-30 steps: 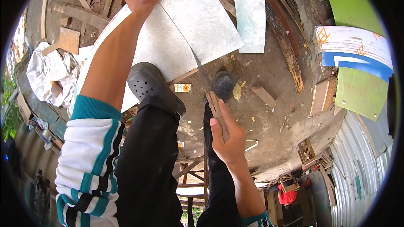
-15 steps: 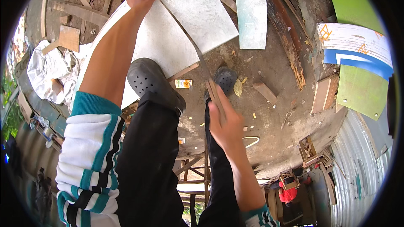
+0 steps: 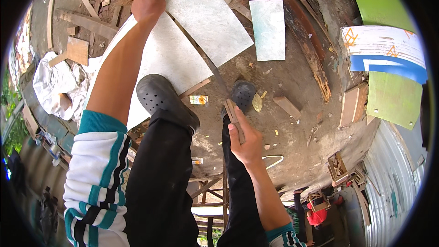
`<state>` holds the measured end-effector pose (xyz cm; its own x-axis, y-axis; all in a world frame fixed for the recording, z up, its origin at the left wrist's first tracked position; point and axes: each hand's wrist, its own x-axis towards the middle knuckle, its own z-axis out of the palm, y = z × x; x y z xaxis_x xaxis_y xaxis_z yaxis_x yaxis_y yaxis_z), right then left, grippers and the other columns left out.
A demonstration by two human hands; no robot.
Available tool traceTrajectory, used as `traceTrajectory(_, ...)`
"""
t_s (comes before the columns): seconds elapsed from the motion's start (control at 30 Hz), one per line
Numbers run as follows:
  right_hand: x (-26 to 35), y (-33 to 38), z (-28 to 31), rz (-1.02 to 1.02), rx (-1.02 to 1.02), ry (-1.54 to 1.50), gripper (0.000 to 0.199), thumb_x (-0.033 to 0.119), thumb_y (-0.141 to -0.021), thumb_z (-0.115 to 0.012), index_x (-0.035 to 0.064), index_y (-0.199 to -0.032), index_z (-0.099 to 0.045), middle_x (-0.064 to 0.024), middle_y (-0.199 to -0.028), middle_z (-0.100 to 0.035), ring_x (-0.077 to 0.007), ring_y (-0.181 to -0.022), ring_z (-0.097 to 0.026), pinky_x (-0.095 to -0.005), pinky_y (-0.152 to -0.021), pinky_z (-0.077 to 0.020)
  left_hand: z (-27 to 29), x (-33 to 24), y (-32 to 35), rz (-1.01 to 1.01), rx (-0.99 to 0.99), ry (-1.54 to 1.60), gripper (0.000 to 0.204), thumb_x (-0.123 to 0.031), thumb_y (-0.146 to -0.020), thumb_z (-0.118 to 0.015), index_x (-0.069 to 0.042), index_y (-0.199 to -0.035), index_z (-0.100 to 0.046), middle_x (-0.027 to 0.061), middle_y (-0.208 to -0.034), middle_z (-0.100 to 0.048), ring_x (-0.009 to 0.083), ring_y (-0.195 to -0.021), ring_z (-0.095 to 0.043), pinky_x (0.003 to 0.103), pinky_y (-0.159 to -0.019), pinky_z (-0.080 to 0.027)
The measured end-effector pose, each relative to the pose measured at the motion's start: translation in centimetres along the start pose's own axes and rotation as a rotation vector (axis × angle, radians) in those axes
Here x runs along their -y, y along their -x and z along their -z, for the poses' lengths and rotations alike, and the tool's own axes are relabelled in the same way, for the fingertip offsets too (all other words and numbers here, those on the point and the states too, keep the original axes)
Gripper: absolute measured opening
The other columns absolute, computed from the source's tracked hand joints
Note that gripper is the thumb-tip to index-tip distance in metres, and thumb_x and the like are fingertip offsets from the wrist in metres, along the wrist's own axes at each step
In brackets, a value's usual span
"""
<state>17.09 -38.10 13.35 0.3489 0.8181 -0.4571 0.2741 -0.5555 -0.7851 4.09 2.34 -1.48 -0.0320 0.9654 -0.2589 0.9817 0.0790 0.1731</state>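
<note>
Blade [image 3: 219,81] draws back as dark gap [image 3: 185,32] widens

A person works over pale sheeting on the littered ground, right hand [image 3: 247,144] wrapped firmly around a wooden handle [image 3: 234,121] with the thumb laid along it. Half a second ago that hand was pushed farther forward; now it has come back toward the body, leaving the grey blade angled at the near end of the gap.

Over the past second the slit between the left panel [image 3: 171,50] and the right panel [image 3: 208,23] has opened, most plainly toward its far end. The right panel's lower corner, which a moment earlier reached the small pale sheet [image 3: 268,29], now stands just short of it. To this onlooker, that suggests the two parts have come loose from each other along much of the line; whether they remain joined farther up cannot be told.

Both panels lie ahead and to the left of the right hand, apart from it, with the blade bridging the space. The left hand [image 3: 148,5] is clenched at the left panel's upper edge, apparently gripping it, though its fingertips are hidden. A dark clog [image 3: 157,93] rests over the same panel's near side.
</note>
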Motion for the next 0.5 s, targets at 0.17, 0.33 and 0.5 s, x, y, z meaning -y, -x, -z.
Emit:
traceTrajectory(0.17,2.6,2.6,1.7,-0.083,0.028,0.063,0.046,0.015,-0.092,-0.068,0.0009,-0.135,-0.06,-0.0246,-0.116,-0.07,-0.0384,-0.1,-0.072,-0.0392,-0.084,-0.0583,-0.6,0.4,-1.2,0.072,0.049,-0.026,0.073,-0.065,-0.1,-0.034,-0.007,-0.098,-0.078,0.0213,-0.103,-0.073,0.0403,-0.103,-0.068,0.046,-0.09,-0.052)
traceTrajectory(0.33,0.3,8.0,5.5,-0.265,0.022,0.11,0.038,0.02,-0.098,-0.063,0.0034,-0.133,-0.064,-0.0232,-0.114,-0.072,-0.0376,-0.099,-0.073,-0.0365,-0.082,-0.0566,1.0,-0.1,-1.4,0.101,-0.068,0.088,0.073,-0.064,-0.1,-0.036,-0.005,-0.093,-0.078,0.0239,-0.098,-0.072,0.0429,-0.098,-0.068,0.05,-0.086,-0.052)
traceTrajectory(0.5,-0.7,10.2,11.1,-0.39,-0.072,-0.037,0.027,0.021,-0.097,-0.066,0.0037,-0.118,-0.071,-0.0154,-0.105,-0.075,-0.0253,-0.092,-0.073,-0.0312,-0.08,-0.0546,6.4,-3.4,0.8,0.054,-0.163,0.171,0.073,-0.062,-0.1,-0.04,0.0,-0.084,-0.075,0.0263,-0.086,-0.07,0.0455,-0.088,-0.068,0.052,-0.08,-0.051)
